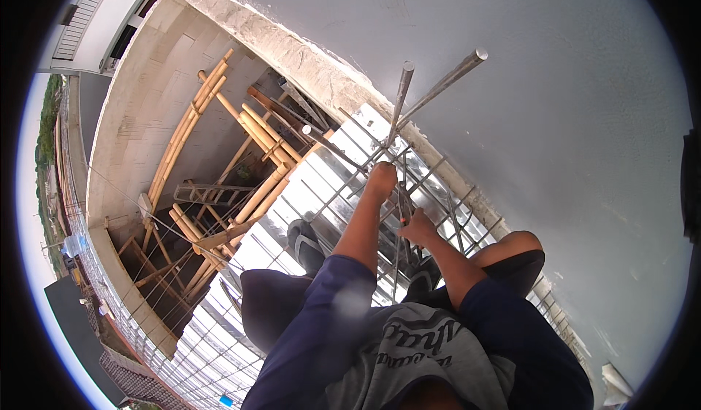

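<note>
Out ahead of me, my left hand is closed in a fist at a crossing of the steel bars; whatever is inside it is hidden. Lower and to the right, my right hand grips a dark metal hand tool that looks like pincers, with a small orange spot by the fingers. The rebar mesh runs beneath both hands, over shiny metal sheeting. Just beyond my left hand, two thick steel bars stick up from the mesh, and another bar slants off to the left.
My feet in dark sandals rest on the mesh. A grey plastered wall rises close on the right. At left is a deep opening with bamboo poles, a ladder and a pale block wall. A rough concrete ledge lies ahead.
</note>
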The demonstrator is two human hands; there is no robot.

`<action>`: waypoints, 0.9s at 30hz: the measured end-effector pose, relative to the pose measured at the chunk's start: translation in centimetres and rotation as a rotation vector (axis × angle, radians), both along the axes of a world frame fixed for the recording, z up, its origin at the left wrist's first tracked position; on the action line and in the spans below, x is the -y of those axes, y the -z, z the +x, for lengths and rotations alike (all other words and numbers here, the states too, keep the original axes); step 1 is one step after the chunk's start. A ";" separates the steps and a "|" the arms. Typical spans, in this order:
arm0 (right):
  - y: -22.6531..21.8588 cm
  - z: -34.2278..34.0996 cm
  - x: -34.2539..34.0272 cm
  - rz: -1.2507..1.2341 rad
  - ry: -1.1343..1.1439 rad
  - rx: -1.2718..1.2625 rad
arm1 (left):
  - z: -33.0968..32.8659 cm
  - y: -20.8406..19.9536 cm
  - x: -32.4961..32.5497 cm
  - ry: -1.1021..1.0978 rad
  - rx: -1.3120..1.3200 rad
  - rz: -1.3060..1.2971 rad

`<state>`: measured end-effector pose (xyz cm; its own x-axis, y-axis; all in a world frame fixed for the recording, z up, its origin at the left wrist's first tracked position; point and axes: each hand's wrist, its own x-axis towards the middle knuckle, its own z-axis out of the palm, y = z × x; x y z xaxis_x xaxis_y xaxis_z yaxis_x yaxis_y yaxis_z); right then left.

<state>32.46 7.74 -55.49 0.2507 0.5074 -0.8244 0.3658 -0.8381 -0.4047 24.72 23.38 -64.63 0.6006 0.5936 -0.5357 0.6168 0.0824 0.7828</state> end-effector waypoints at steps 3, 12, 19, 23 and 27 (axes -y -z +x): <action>2.6 -4.9 1.4 0.049 -0.311 0.108 | 0.3 1.1 0.9 0.030 -0.042 0.126; 8.2 -5.1 0.1 0.094 -0.505 0.250 | -1.0 -3.8 1.5 -0.133 -0.122 0.113; 9.4 7.3 -7.3 0.289 0.430 0.004 | -0.7 -4.5 0.8 -0.035 -0.183 0.042; 9.8 8.9 -12.0 0.289 0.614 -0.225 | -1.1 -3.0 1.5 0.012 -0.188 0.113; 12.7 8.9 -13.7 0.382 0.585 -0.216 | -1.8 0.4 1.6 0.208 -0.093 0.287</action>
